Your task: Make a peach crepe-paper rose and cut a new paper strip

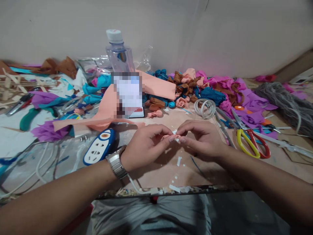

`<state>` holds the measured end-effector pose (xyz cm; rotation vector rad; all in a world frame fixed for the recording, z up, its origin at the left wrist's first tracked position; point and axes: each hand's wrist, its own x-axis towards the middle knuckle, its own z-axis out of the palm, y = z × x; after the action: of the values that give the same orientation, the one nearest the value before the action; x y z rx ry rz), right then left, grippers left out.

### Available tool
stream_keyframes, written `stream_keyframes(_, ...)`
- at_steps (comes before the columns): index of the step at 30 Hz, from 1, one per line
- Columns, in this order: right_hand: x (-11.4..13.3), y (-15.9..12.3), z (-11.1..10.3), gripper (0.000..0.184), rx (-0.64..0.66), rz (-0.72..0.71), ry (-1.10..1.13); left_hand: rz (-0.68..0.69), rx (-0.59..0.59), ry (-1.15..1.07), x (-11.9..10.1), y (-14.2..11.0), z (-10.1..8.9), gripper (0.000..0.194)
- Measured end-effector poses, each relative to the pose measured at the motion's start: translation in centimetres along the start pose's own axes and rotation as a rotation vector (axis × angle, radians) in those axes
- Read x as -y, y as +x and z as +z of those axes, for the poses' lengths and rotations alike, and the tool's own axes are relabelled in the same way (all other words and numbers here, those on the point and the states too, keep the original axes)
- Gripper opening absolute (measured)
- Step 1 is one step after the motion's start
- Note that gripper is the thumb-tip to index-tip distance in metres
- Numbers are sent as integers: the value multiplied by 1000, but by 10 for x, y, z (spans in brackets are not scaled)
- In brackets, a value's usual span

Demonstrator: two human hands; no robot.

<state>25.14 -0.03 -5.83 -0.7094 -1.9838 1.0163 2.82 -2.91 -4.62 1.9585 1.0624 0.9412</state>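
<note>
Between my two hands is a small piece of peach crepe paper (175,137), bunched and twisted. My left hand (146,143), with a metal watch (116,163) on its wrist, pinches one end between thumb and forefinger. Thumb and fingers of my right hand (200,137) close on the other end. Both hands are held just above the table near its front edge. A peach paper rose (181,102) and a crumpled peach piece (155,114) lie beyond them. Fingers partly cover the piece, so its full shape is hidden.
Left of my hands lies a blue-and-white power strip (99,148). Behind stand a plastic bottle (120,55) and a blurred phone-like screen (129,91) beside peach paper (158,84). To the right are a tape roll (204,108), scissors (248,142) and grey yarn (283,98).
</note>
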Motion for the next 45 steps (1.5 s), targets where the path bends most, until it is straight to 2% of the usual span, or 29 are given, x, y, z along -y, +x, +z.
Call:
stream_keyframes(12,3,2,5,13,-35,206,54,20,-41,33,4,-1,1,16)
stream_keyframes(19,5,1,4,8,-60,122,-104,41,-35,125,4,0,2,17)
stream_keyframes(23,8,3,3,4,-83,-13,-275,98,-28,119,5,1,2,18)
stream_keyframes(27,8,4,3,2,-101,-112,-374,148,-69,174,7,1,3,18)
stream_keyframes(31,8,3,3,1,-101,-103,-343,156,-80,160,6,2,3,17)
stream_keyframes(37,9,2,1,11,-53,-44,-210,145,-75,128,6,2,3,18)
stream_keyframes(45,9,4,3,11,-44,-44,-243,137,-69,118,7,1,4,16)
